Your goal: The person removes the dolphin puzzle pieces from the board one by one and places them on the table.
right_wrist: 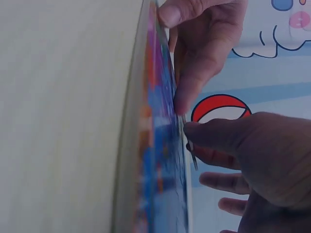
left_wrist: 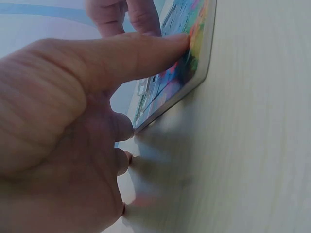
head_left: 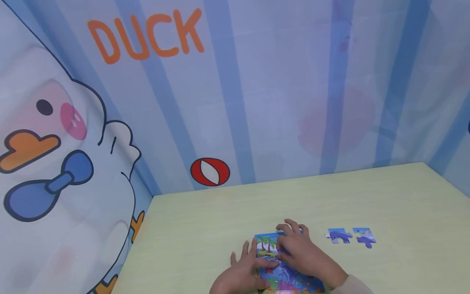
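Head view: a jigsaw puzzle board lies on the table, its near edge running down to the bottom of the picture. Two palm trees are printed at its far left corner, with a red starfish below them toward the left edge and pink coral along the near edge.

The left hand lies at the board's left edge, its index finger stretched over the face. The left wrist view shows its thumb laid on the board and other fingertips down on the surface beside the rim; it grips nothing, the fingers being extended. The right hand is over the far right part of the board, its thumb and index finger pinching a thin puzzle piece, seen edge-on in the right wrist view.

Right of the board, well in from the table's right edge, lie a loose left piece and a loose right piece, just beside each other, both printed in blue and purple. A pale sleeve covers the right forearm.

Beyond the table's far edge hangs a blue-striped backdrop bearing orange DUCK lettering and a red-and-white ball; a large white duck fills the left side.
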`<state>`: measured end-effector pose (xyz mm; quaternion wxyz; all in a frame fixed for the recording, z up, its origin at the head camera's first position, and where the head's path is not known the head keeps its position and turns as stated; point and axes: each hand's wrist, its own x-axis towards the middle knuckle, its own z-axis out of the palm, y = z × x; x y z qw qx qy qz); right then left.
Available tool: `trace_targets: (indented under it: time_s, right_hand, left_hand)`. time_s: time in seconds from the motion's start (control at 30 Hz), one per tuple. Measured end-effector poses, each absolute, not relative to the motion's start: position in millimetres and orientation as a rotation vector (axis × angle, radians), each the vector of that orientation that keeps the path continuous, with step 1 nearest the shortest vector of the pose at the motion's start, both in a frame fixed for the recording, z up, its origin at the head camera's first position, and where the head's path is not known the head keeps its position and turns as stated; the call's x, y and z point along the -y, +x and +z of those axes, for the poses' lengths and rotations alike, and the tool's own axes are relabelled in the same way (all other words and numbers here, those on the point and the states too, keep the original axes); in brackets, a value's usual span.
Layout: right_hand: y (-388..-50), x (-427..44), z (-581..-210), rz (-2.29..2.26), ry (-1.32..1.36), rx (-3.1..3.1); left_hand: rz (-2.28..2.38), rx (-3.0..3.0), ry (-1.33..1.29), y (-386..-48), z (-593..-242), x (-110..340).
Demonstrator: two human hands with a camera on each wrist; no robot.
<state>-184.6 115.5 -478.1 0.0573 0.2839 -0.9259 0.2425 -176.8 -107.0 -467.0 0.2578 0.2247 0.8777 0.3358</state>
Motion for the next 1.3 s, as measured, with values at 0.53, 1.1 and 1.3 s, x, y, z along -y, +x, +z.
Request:
trace_targets:
  time_s: [0.53, 1.1, 1.3]
  right_hand:
    - [-189, -126, -468, 0.76, 0.914, 2.805]
    - [-192, -170, -450, 0.875, 0.849, 2.656]
    - [-194, -181, -447, 0.848, 0.81, 2.646]
  left_hand:
    - [0.955, -2.327, 0.649, -190, -493, 114]
    - [0.961, -2.346, 0.595, -214, -542, 117]
    - [0.938, -2.36, 0.58, -214, -543, 114]
